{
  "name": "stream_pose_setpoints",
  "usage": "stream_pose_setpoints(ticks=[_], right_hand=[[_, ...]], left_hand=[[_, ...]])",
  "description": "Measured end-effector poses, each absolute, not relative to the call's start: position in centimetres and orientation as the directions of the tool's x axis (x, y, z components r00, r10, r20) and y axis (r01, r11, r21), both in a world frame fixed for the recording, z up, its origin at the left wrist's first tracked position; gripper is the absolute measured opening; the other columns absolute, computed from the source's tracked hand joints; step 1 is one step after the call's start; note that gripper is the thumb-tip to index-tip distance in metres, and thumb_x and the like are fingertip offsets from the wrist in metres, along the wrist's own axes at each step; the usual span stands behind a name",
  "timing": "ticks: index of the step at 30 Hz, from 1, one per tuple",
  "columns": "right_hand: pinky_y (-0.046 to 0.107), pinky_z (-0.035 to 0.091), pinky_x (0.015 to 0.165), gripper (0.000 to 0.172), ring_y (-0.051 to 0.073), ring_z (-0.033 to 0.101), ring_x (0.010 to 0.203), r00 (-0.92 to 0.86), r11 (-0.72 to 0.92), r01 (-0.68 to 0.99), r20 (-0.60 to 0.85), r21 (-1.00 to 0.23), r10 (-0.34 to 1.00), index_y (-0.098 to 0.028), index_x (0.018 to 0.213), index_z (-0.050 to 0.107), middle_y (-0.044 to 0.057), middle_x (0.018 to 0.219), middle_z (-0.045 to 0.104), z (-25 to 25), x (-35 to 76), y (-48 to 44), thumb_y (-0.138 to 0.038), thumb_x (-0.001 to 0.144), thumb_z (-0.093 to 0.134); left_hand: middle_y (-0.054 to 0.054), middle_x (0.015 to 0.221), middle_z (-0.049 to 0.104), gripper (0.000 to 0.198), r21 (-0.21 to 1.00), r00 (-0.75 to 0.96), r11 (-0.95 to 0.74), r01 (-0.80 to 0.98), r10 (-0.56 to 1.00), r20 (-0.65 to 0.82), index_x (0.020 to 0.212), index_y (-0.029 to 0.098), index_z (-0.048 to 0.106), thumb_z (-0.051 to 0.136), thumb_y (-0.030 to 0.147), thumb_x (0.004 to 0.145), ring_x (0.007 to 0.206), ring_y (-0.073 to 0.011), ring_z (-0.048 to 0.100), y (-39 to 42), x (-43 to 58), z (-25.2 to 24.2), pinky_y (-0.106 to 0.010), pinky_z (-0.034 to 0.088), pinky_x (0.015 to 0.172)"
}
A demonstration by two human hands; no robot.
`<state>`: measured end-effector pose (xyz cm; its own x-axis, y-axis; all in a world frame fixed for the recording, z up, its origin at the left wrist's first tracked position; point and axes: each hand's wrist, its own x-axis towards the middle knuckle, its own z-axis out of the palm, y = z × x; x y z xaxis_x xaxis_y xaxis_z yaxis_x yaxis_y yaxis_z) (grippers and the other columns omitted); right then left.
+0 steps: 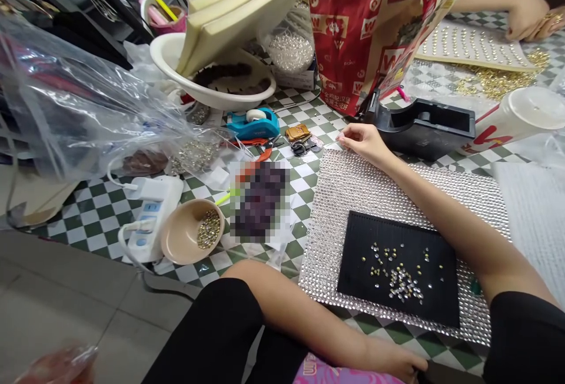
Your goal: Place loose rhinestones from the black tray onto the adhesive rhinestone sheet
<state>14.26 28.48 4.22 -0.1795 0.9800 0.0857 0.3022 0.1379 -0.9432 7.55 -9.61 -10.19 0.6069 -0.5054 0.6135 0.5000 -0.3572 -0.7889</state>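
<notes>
My right hand [364, 142] is over the far left corner of a sparkling rhinestone mat [339, 190]. Its thumb and fingertips come together in a pinch; anything between them is too small to make out. Beneath that forearm, on the mat, lies a black ribbed tray [397, 231] with loose clear and yellowish rhinestones [404, 284] scattered across it. My left hand [392, 363] is low at the table's near edge, fingers curled downward and mostly hidden, so what they grip cannot be seen.
A beige bowl [180, 237] of rhinestones sits beside a white power strip [143, 234]. Farther back are a blue tape dispenser [253, 125], orange-handled pliers [265, 153], a black tape dispenser [441, 143], a red paper bag [348, 37] and a cup [525, 113]. A co-worker's hand [527, 13] touches a studded sheet [468, 57].
</notes>
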Motion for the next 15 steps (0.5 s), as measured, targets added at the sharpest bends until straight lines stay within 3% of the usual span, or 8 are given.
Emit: stream_pose_setpoints(ticks=[4,10,15], right_hand=[[0.029,0.043,0.055,0.030,0.011,0.052,0.059,-0.184,0.136,0.309,0.081,-0.941,0.979,-0.018,0.072,0.063,0.001,0.065,0.061,4.2,14.2,28.5,-0.046,0.074,0.074],[0.028,0.042,0.054,0.026,0.011,0.052,0.057,-0.197,0.141,0.322,0.080,-0.936,0.977,-0.017,0.072,0.064,0.001,0.064,0.061,4.4,14.1,28.4,-0.041,0.073,0.075],[0.029,0.044,0.056,0.021,0.011,0.053,0.057,-0.195,0.133,0.330,0.070,-0.935,0.978,-0.017,0.072,0.066,0.002,0.065,0.062,4.4,14.1,28.5,-0.036,0.074,0.074]], left_hand=[[0.002,0.061,0.002,0.024,-0.795,0.605,-0.269,0.543,-0.532,0.593,0.040,0.031,0.042,0.042,0.027,0.063,0.045,-0.0204,0.023,-10.1,8.1,-10.9,-0.032,0.022,0.053],[0.002,0.059,0.005,0.021,-0.753,0.643,0.111,0.649,-0.609,0.464,0.039,0.027,0.038,0.052,0.016,0.050,0.043,-0.0207,0.038,-10.9,9.2,-12.6,-0.024,0.014,0.048],[0.001,0.053,0.013,0.023,-0.709,0.718,0.331,0.623,-0.601,0.351,0.037,0.025,0.038,0.050,0.010,0.050,0.044,-0.0240,0.050,-12.0,8.6,-13.3,-0.018,0.005,0.050]])
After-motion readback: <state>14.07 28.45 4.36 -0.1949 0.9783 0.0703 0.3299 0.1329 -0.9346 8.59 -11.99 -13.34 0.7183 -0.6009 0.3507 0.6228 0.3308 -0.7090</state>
